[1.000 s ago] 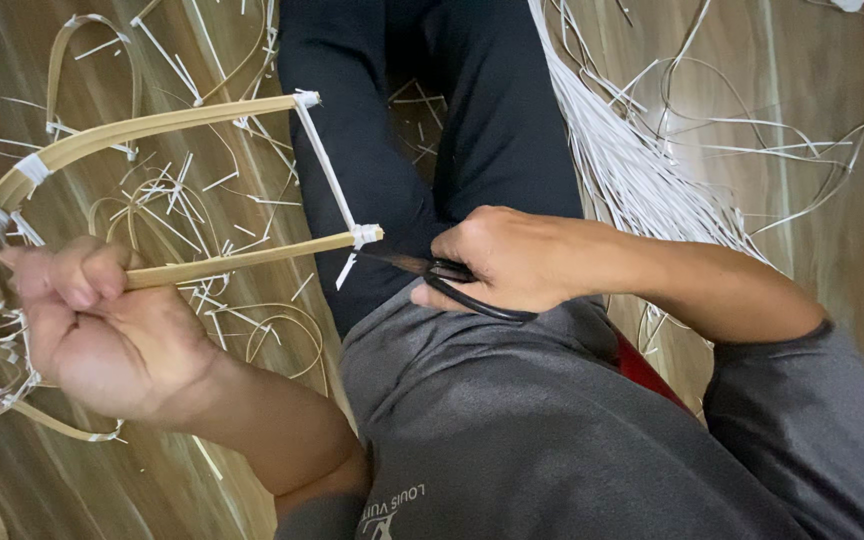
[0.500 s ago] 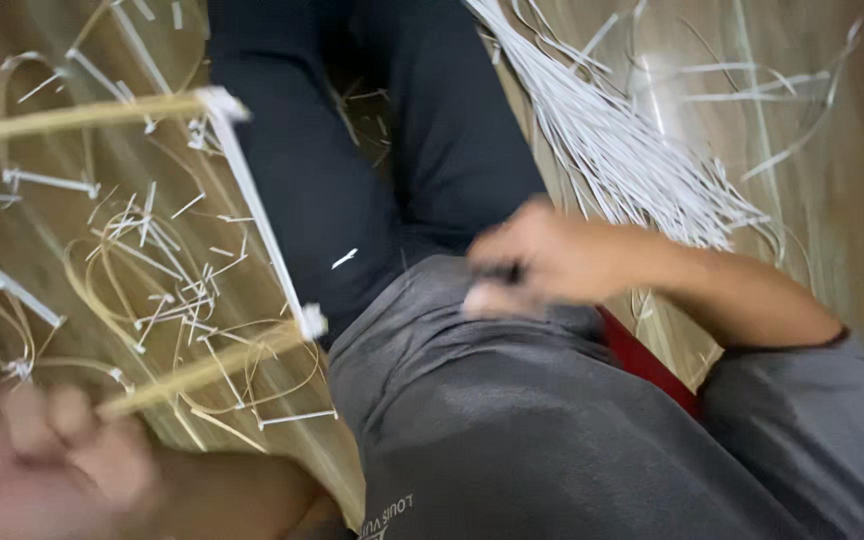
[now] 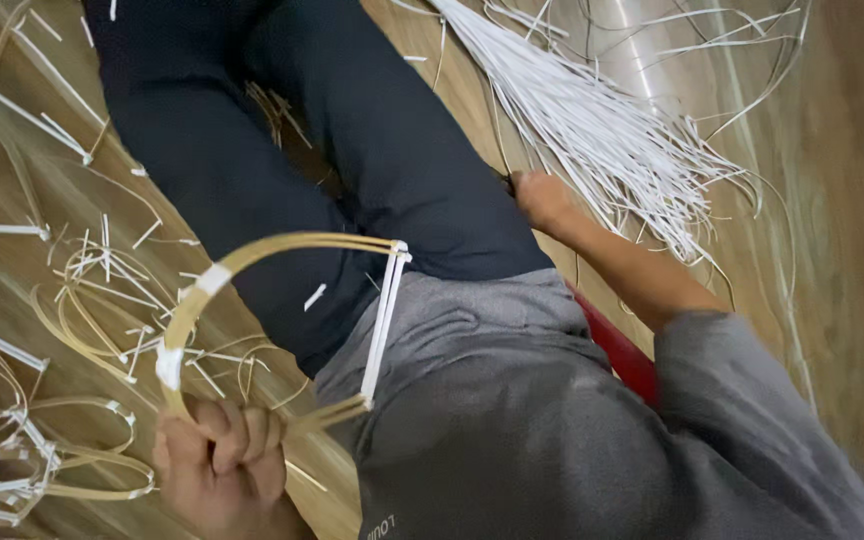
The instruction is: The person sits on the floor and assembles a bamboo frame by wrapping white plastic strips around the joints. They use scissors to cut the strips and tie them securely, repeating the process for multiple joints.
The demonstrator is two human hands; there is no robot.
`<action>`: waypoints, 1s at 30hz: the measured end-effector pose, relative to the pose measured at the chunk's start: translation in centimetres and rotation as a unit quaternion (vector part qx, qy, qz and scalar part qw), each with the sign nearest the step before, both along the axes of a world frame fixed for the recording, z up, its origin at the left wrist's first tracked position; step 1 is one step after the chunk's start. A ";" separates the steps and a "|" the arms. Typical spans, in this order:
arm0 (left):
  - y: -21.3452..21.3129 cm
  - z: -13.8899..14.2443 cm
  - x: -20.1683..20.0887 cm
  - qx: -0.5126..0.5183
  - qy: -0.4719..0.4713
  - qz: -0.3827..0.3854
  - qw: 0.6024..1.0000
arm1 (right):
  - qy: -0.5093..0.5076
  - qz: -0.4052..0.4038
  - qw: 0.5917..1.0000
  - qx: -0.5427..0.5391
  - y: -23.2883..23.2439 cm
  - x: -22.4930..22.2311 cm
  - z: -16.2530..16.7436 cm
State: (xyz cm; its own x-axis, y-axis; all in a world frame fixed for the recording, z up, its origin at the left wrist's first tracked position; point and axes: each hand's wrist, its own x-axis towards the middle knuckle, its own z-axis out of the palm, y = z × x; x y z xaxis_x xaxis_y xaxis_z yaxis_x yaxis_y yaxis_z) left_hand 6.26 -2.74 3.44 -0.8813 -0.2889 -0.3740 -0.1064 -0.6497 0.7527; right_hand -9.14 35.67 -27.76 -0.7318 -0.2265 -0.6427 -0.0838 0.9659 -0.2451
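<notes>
A: Change since the earlier frames: the right hand [image 3: 544, 200] has left the lap and gone out to 1 o'clock, to the root of the white strip bundle [image 3: 602, 130]. The bent cane frame [image 3: 252, 300] has swung from a flat pose to a curved one over the thigh.

B: Location of the frame?

A: At 8 o'clock from the lap, held above the wooden floor [image 3: 852, 200]. The left hand [image 3: 220, 455] holds it at the lower bend; the fingers [image 3: 242, 440] are curled shut around the cane there. A white tie strip [image 3: 384, 320] spans its two open ends, and white wraps bind the curve at 9 o'clock.

B: State of the right hand?

A: Its fingers appear closed at the base of the bundle, with something dark just showing beside them. Whether they grip strips or a tool cannot be told.

B: Handling properties?

A: Judged light, springy and thin. The cane is likely to flex under load and may split if kinked. The tie strip looks soft and easily cut. Best hold: the thick bound bend, where the left hand sits, not the tie.

B: Surroundings?

A: Offcuts [image 3: 102, 260] and finished loops [image 3: 72, 470] lie on the floor from 7 to 10 o'clock.
</notes>
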 end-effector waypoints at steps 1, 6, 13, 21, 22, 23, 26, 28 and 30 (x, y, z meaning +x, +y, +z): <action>-0.4 -0.4 0.2 -0.002 0.006 -0.002 1.000 | -0.007 -0.004 1.000 0.022 -0.1 0.0 -0.3; -1.9 -2.1 1.6 0.115 0.047 -0.035 0.992 | 0.064 0.072 0.993 0.061 -1.0 0.6 -1.2; -2.3 -1.7 2.4 0.069 0.020 -0.034 0.997 | -0.082 0.014 0.996 0.038 -2.2 -0.8 -1.0; -2.9 -2.6 3.4 0.131 0.070 -0.041 0.988 | 0.105 -0.084 0.981 -0.142 -0.1 -7.4 1.0; -3.5 -3.3 3.8 0.147 0.089 -0.049 0.984 | 0.121 -0.093 0.975 -0.162 0.1 -8.3 0.9; -4.4 -4.2 4.1 0.166 0.099 -0.078 0.978 | 0.138 -0.106 0.968 -0.179 0.3 -9.2 0.7; -8.2 -7.8 4.8 0.223 0.125 -0.172 0.951 | 0.133 -0.155 0.959 -0.199 0.3 -10.2 0.3; -10.1 -9.6 5.9 0.237 0.133 -0.202 0.941 | 0.124 -0.164 0.956 -0.211 0.2 -10.1 0.4; -11.5 -10.8 6.9 0.244 0.130 -0.224 0.934 | 0.131 -0.153 0.953 -0.228 0.1 -9.4 0.7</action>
State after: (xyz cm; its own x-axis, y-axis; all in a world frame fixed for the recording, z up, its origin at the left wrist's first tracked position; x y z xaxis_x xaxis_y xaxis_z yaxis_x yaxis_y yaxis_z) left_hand 13.14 -14.28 -7.33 -0.9523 0.2804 -0.1202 -0.3047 -0.8562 0.4172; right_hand -18.55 35.79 -27.10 -0.9302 -0.1892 -0.3146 0.0679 0.7535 -0.6539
